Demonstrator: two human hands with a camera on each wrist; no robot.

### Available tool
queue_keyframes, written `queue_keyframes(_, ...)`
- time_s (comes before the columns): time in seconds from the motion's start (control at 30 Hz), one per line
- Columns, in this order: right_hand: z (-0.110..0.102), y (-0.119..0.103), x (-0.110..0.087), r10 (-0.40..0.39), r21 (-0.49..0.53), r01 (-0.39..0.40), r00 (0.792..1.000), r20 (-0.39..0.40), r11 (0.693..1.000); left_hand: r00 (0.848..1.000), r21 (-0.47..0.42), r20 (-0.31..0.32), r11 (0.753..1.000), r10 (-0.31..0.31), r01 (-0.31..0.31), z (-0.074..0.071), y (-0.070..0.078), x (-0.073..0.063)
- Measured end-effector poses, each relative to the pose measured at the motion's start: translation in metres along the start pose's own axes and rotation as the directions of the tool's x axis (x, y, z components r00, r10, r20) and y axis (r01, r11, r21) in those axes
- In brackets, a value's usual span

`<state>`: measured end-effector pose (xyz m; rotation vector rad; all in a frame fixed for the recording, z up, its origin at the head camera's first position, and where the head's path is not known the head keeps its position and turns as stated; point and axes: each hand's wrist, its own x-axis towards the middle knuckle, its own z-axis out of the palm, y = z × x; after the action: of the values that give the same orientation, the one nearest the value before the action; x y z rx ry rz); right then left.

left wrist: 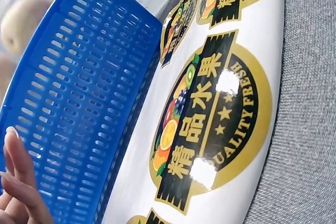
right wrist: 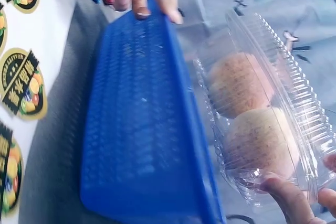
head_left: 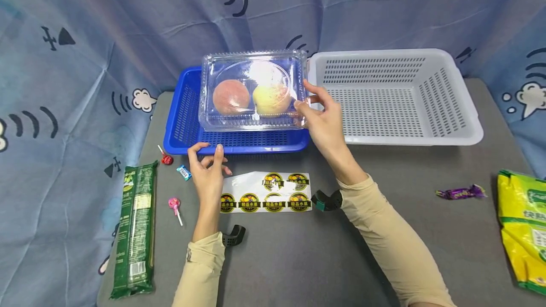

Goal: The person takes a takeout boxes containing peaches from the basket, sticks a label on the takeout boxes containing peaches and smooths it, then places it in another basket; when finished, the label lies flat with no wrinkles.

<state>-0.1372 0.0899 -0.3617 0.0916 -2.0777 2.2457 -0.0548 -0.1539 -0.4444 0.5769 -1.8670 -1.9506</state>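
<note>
My right hand (head_left: pixel 326 122) pinches the right edge of a clear plastic fruit box (head_left: pixel 255 71), thumb and fingers at its corner. Inside lie a pinkish peach (head_left: pixel 231 97) and a paler yellow one (head_left: pixel 271 99). The lidded box is held over the blue basket (head_left: pixel 239 148); the right wrist view shows it beyond the basket's rim. Close to the basket's near rim is my left hand (head_left: pixel 207 174), fingers loosely bent and holding nothing. Beneath and beside that hand lies a white sheet of round fruit stickers (head_left: pixel 264 193), with a few spots bare.
A white basket (head_left: pixel 405 141) stands right of the blue one. On the left lie a green pasta packet (head_left: pixel 135 231), a red lollipop (head_left: pixel 167 159), a pink lollipop (head_left: pixel 174 203) and a small blue sweet (head_left: pixel 184 172). A purple-wrapped candy (head_left: pixel 460 193) and yellow bag (head_left: pixel 524 231) lie right.
</note>
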Motion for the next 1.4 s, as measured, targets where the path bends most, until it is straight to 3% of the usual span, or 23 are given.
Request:
queue_keyframes(0.33, -0.058, -0.031, -0.046, -0.1, 0.035, 0.104, 0.99, -0.101, 0.994, 1.0, -0.01, -0.002, 1.0, 0.007, -0.007, 0.0, 0.0, 0.0)
queue_keyframes(0.47, -0.081, -0.04, -0.07, -0.087, 0.024, 0.092, 0.98, -0.181, 0.995, 1.0, -0.016, -0.003, 1.0, 0.003, -0.003, 0.0, 0.0, 0.0)
queue_keyframes(0.67, -0.113, -0.042, -0.107, -0.077, 0.108, 0.108, 0.963, -0.259, 0.988, 1.0, -0.018, 0.002, 1.0, 0.025, -0.025, 0.0, 0.0, -0.001)
queue_keyframes(0.77, -0.13, -0.039, -0.128, -0.043, 0.079, 0.07, 0.951, -0.305, 0.994, 1.0, -0.023, 0.011, 0.999, 0.024, -0.024, 0.0, -0.001, -0.001)
queue_keyframes(0.87, -0.146, -0.034, -0.148, 0.056, 0.008, -0.057, 0.917, -0.395, 0.998, 1.0, -0.022, 0.015, 1.0, 0.012, -0.011, 0.0, -0.001, -0.002)
queue_keyframes(1.0, -0.165, -0.024, -0.174, 0.229, 0.033, -0.247, 0.828, -0.513, 0.968, 1.0, -0.018, 0.019, 1.0, 0.003, -0.002, 0.0, -0.002, -0.003)
queue_keyframes(1.1, -0.176, -0.016, -0.189, 0.305, 0.09, -0.31, 0.771, -0.559, 0.947, 1.0, -0.016, 0.013, 1.0, 0.011, -0.011, 0.0, -0.002, -0.003)
queue_keyframes(1.23, -0.185, -0.006, -0.203, 0.343, 0.104, -0.35, 0.739, -0.579, 0.931, 1.0, 0.0, 0.003, 1.0, 0.013, -0.013, -0.001, -0.001, -0.003)
queue_keyframes(1.4, -0.196, 0.006, -0.212, 0.39, 0.131, -0.388, 0.723, -0.571, 0.912, 1.0, 0.019, 0.011, 1.0, -0.004, 0.004, 0.0, -0.001, -0.003)
